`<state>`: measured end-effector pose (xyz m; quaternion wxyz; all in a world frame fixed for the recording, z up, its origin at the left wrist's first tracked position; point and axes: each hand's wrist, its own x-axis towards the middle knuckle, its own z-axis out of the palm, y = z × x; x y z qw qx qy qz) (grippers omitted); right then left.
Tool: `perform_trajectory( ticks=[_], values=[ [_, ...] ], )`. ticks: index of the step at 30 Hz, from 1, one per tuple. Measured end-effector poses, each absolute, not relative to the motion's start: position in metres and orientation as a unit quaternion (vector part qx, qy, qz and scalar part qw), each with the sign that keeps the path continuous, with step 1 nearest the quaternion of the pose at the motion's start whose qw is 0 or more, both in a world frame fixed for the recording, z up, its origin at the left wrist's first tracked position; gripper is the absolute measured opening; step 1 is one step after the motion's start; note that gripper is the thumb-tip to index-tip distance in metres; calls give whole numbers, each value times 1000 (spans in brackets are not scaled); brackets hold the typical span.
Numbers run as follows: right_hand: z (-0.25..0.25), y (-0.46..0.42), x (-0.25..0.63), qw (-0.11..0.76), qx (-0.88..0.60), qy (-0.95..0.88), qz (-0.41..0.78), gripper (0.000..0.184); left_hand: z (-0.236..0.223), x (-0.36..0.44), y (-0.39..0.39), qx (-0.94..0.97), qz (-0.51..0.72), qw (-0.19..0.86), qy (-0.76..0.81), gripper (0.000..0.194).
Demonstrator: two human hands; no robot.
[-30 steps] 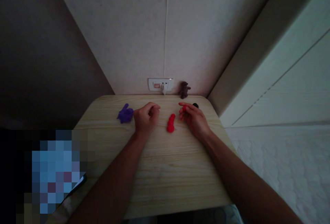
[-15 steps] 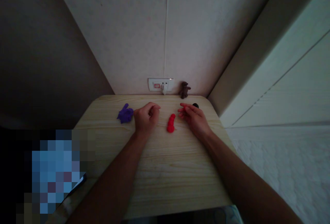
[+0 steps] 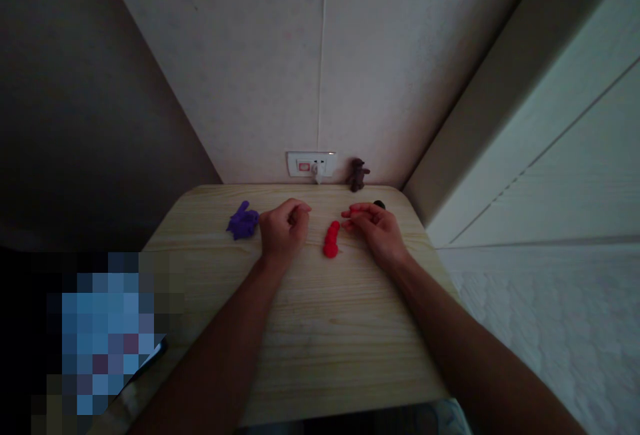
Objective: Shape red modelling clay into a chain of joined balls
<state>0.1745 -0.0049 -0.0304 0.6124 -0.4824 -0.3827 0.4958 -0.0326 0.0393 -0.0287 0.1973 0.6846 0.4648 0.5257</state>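
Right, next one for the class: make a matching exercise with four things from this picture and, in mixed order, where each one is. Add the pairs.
1. purple figure
2. red knobbly piece
3. brown bear-like figurine
4. wall socket

A. upright at the table's back edge
B. between the left hand and right hand
C. with a plug in it
D. left of the left hand

Pairs: 1-D, 2-B, 3-A, 4-C
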Motion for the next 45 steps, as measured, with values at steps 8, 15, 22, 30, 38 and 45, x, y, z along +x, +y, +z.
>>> perform_trajectory(
  ticks=[8, 15, 22, 30, 38, 45],
  values=[
    [-26, -8, 172, 589, -503, -420, 474, 50, -26, -32, 38, 679, 521, 204, 475, 28],
    [-29, -5, 175, 609, -496, -402, 472, 48, -23, -31, 37, 680, 514, 205, 481, 29],
    [-29, -6, 172, 610, -453, -391, 519, 49, -25, -32, 38, 678, 513, 205, 484, 27],
    [-21, -10, 173, 598, -508, -438, 439, 43, -26, -32, 39, 676, 515, 210, 484, 26],
    [-29, -6, 173, 621, -458, -383, 508, 46, -28, -32, 39, 682, 510, 204, 483, 28],
    [-22, -10, 172, 582, -525, -446, 432, 44, -26, -32, 39, 678, 512, 206, 485, 28]
  ],
)
